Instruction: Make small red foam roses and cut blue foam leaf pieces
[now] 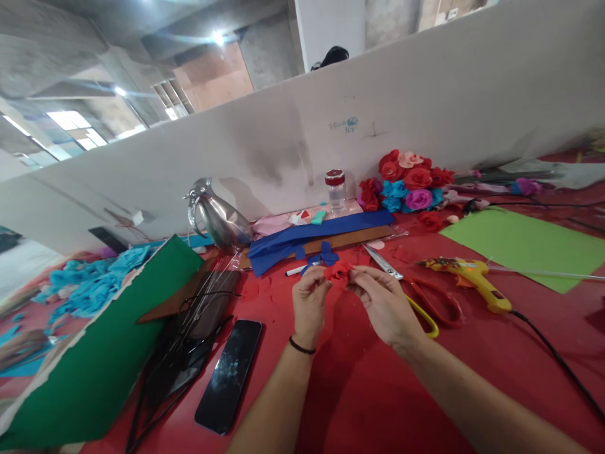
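A small red paper flower [337, 272] is held up between my two hands above the red table. My left hand [309, 299], with a dark band at the wrist, pinches its left side. The fingertips of my right hand [382, 304] are closed on its right edge. Just beyond my right hand lie scissors [425, 302] with red and yellow handles, their blades partly behind my fingers. Scraps of blue paper [326, 253] and a white marker [295, 270] rest behind the flower. Farther right is a yellow glue gun [477, 275].
A black phone [229, 378] lies left of my arm, near a dark bag and a green board [108, 347]. Behind stand a steel jug [220, 217] and a glass jar [336, 192]. Finished paper flowers [411, 180] and a light green sheet [529, 243] are at right. A white partition [265, 145] borders the table.
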A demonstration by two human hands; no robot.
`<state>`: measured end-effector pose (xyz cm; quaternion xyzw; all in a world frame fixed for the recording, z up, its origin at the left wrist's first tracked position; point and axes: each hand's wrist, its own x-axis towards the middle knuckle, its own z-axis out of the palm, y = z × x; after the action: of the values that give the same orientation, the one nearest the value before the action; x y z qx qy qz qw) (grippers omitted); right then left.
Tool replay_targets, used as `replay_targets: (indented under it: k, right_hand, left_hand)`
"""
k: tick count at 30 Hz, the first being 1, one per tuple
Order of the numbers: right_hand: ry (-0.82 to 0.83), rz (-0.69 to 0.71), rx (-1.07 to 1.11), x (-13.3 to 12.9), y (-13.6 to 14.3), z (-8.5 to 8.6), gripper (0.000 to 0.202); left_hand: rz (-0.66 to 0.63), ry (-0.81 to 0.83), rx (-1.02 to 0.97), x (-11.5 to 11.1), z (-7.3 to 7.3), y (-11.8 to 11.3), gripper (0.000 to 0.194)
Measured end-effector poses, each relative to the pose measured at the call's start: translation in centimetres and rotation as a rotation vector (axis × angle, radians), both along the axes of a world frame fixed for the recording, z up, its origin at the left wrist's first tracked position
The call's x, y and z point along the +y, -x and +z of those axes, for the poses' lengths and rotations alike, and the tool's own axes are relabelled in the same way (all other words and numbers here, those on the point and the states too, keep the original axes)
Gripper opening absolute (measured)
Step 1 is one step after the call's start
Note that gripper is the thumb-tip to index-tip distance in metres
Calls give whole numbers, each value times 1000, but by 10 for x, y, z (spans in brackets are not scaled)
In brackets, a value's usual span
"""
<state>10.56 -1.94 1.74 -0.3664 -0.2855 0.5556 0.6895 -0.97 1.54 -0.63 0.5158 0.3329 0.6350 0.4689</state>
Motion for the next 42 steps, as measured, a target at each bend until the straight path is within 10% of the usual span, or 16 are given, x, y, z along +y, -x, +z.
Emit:
replay_targets:
  k: [14,26,36,42]
  right_hand:
    - [70,-84,81,2,-4,8,21]
    - [91,-73,129,2,-8,10,15]
    - [65,36,-746,12,-8,-16,21]
    - [-173,68,-639,6,-8,-8,25]
  left_hand:
    - [-2,-95,218,-5,8,4,7]
    - [-13,8,32,1,-5,2,8]
    - [-19,220,-192,10,-3,1,19]
    - [-238,312,-248,5,-1,2,25]
